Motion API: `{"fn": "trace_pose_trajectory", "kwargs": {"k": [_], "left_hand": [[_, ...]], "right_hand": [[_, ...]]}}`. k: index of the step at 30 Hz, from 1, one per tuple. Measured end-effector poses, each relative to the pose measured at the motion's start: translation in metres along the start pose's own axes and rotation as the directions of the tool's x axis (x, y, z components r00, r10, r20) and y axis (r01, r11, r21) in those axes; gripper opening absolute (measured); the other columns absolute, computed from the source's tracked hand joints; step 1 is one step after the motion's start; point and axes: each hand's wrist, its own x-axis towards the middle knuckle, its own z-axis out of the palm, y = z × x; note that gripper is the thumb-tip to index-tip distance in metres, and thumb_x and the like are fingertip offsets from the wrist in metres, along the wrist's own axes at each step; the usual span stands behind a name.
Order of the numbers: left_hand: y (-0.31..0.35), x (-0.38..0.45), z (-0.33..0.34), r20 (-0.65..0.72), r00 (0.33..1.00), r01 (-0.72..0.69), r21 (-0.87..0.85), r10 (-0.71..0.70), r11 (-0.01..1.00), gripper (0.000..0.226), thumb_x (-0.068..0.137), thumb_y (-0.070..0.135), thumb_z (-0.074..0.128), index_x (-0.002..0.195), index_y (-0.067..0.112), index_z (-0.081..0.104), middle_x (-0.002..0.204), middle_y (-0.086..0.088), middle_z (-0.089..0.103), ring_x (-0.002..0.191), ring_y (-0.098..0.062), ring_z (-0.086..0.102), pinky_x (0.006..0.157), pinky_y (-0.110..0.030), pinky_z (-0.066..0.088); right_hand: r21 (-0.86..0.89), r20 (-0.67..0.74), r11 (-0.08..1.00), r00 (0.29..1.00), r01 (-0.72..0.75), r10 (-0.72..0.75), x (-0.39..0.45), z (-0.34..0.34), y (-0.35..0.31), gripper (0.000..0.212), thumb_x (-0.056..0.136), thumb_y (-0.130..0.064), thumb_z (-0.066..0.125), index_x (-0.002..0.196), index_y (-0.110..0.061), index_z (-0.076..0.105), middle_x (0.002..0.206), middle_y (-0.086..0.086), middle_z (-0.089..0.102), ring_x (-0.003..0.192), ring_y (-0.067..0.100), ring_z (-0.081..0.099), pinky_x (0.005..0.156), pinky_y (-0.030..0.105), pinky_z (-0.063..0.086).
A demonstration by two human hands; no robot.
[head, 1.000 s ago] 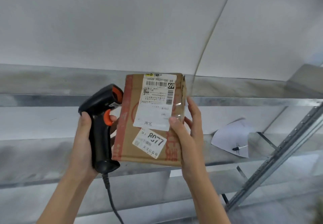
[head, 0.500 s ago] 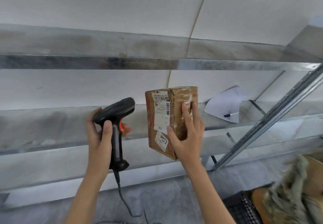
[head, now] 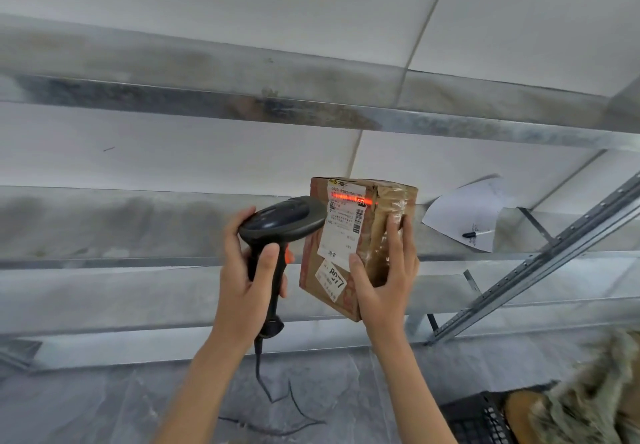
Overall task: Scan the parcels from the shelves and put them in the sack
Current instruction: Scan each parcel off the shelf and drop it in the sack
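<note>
My right hand (head: 384, 281) grips a brown cardboard parcel (head: 384, 201) by its taped right side, thumb on the front face, holding it upright in front of the metal shelves. The parcel carries a white shipping label (head: 343, 225) and a small sticker reading 8077 (head: 330, 279). My left hand (head: 247, 277) grips the handle of a black barcode scanner (head: 284, 224) with an orange trigger. The scanner head points at the label, and a red scan line (head: 351, 199) glows across the barcode near the parcel's top. The sack (head: 588, 398), frayed and brownish, shows at the bottom right.
Galvanised steel shelves (head: 138, 263) run across the view, with a diagonal metal brace (head: 540, 270) at the right. A white paper sheet with a black marker (head: 476, 234) lies on the shelf behind the parcel. A black crate (head: 481, 419) sits low right. The scanner cable (head: 273, 398) trails on the floor.
The scanner head has swung right, up to the parcel's label, and a red scan line now lights the barcode. The parcel is held a little more squarely.
</note>
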Motion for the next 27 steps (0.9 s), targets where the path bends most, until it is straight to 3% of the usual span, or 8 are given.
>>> {"fn": "trace_pose_trajectory", "kwargs": {"k": [12, 27], "left_hand": [[-0.003, -0.001, -0.007, -0.009, 1.0, -0.01, 0.106, 0.011, 0.994, 0.041, 0.09, 0.049, 0.053, 0.128, 0.057, 0.04, 0.087, -0.001, 0.068, 0.053, -0.022, 0.056, 0.05, -0.03, 0.05], [-0.002, 0.0, -0.021, -0.03, 0.999, -0.009, 0.139, 0.013, 0.99, 0.038, 0.091, 0.049, 0.053, 0.126, 0.057, 0.042, 0.085, -0.001, 0.067, 0.051, -0.02, 0.055, 0.049, -0.03, 0.048]], "right_hand": [[0.078, 0.0, 0.996, 0.999, -0.045, 0.045, -0.005, 0.004, 0.001, 0.076, 0.083, -0.045, 0.061, 0.15, -0.054, 0.026, 0.163, -0.013, 0.021, 0.137, -0.007, 0.025, 0.104, 0.019, 0.025], [0.136, 0.002, 0.985, 0.995, -0.103, 0.104, -0.011, 0.012, 0.0, 0.078, 0.081, -0.043, 0.062, 0.154, -0.031, 0.035, 0.162, -0.014, 0.023, 0.139, -0.001, 0.028, 0.108, 0.034, 0.033]]}}
